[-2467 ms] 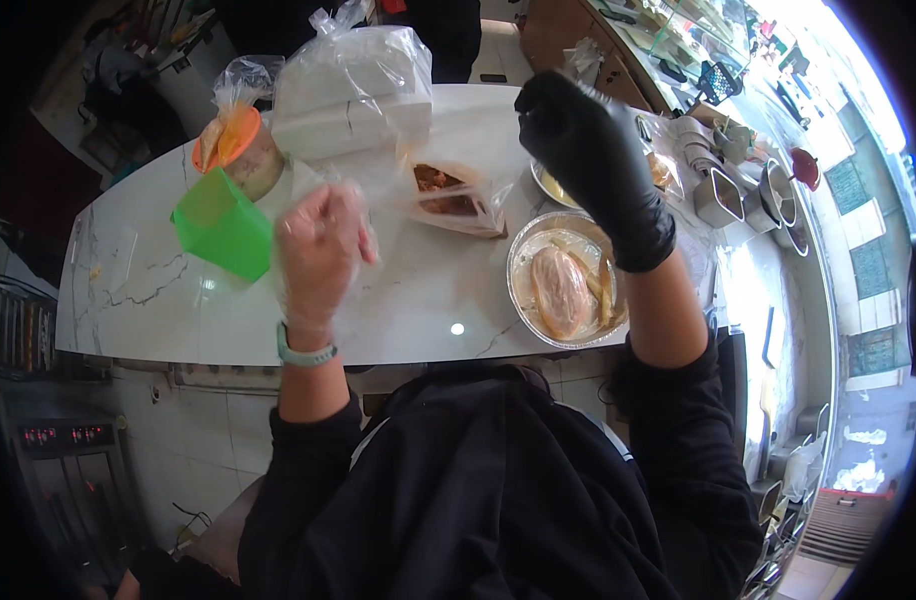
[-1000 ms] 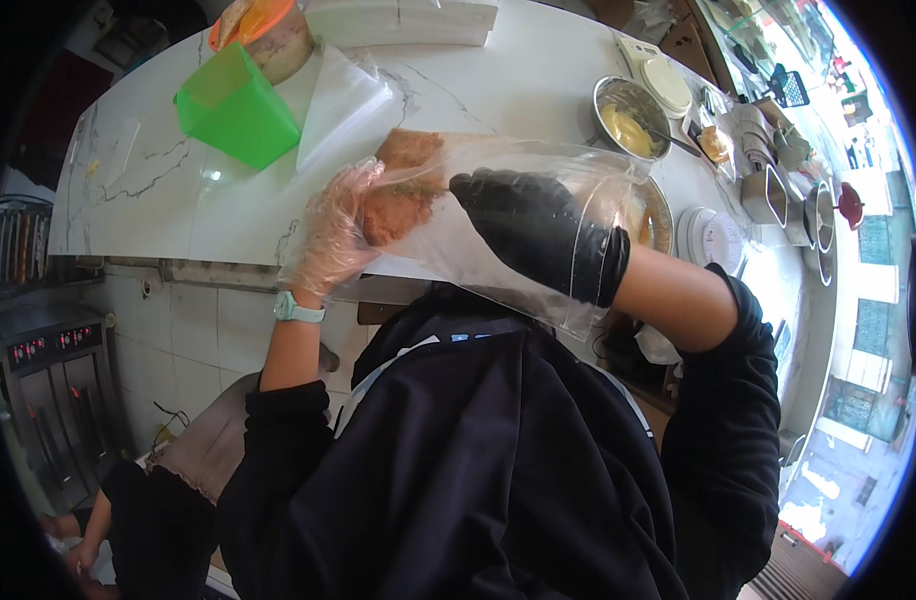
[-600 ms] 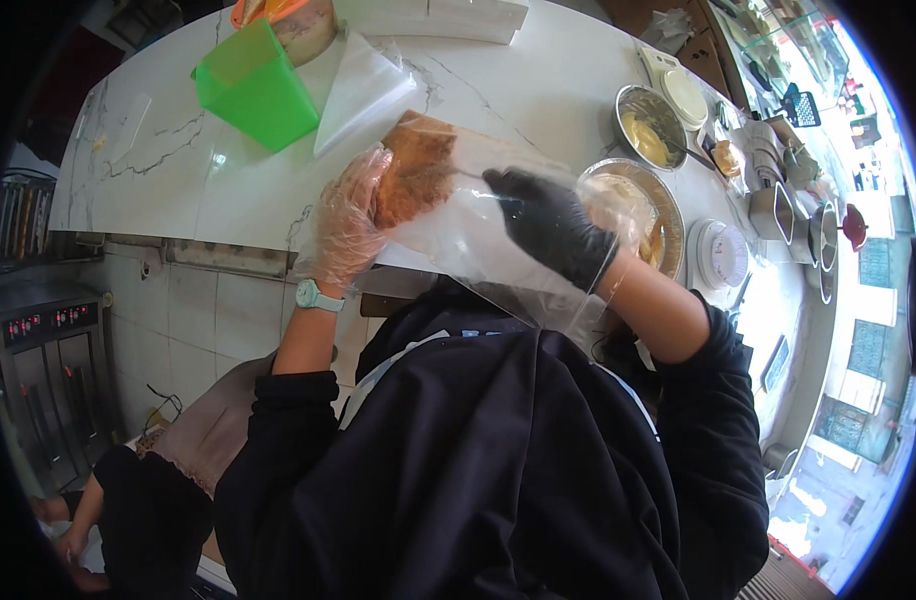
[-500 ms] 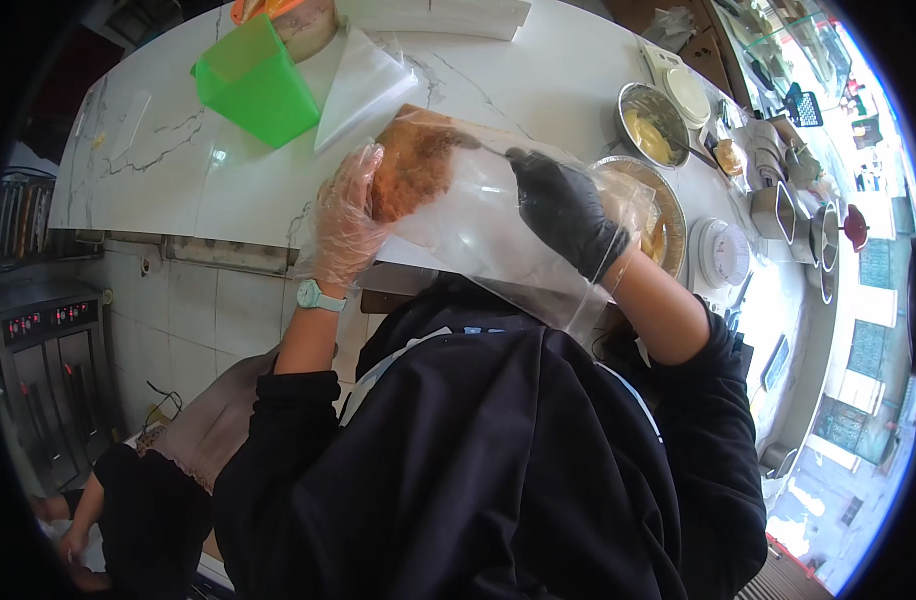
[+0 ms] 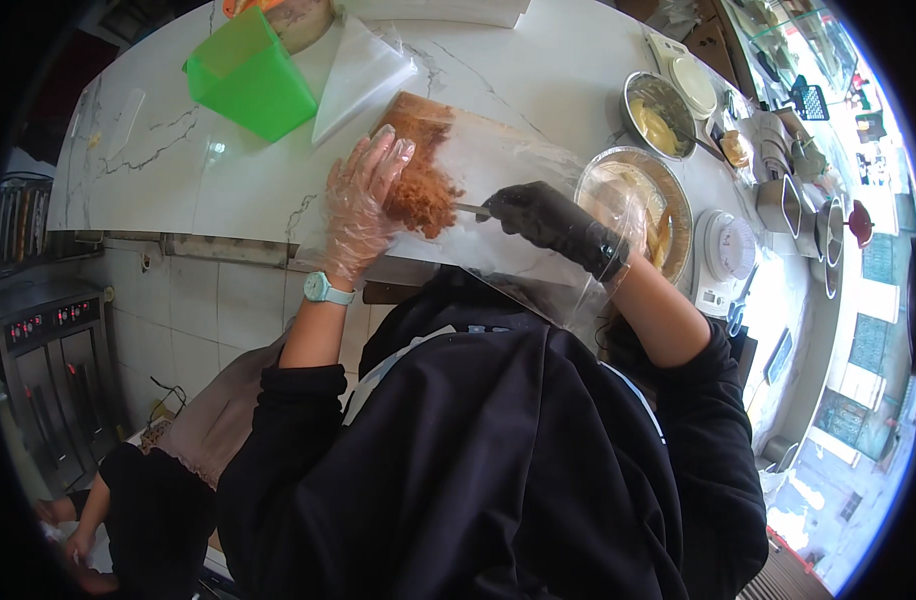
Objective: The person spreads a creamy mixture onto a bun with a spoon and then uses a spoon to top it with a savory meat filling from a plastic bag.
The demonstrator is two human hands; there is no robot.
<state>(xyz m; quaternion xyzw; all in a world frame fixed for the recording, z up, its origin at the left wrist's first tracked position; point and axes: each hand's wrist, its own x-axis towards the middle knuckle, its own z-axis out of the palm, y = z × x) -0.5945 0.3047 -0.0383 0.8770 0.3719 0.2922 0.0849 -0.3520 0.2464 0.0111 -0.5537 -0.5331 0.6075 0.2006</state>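
Crumbly orange-brown shredded food (image 5: 425, 197) sits in the left end of a clear plastic bag (image 5: 508, 150), near the front edge of the white marbled worktop (image 5: 168, 170). Left hand (image 5: 363, 195), clear-gloved, lays fingers against that end; whether they grip, I can't tell. Black-gloved right hand (image 5: 553, 225), inside the bag, clenches its fingers round a slim metal utensil (image 5: 471, 208), tip at the food.

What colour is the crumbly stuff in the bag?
The crumbly stuff is orange-brown, clearest in the head view.
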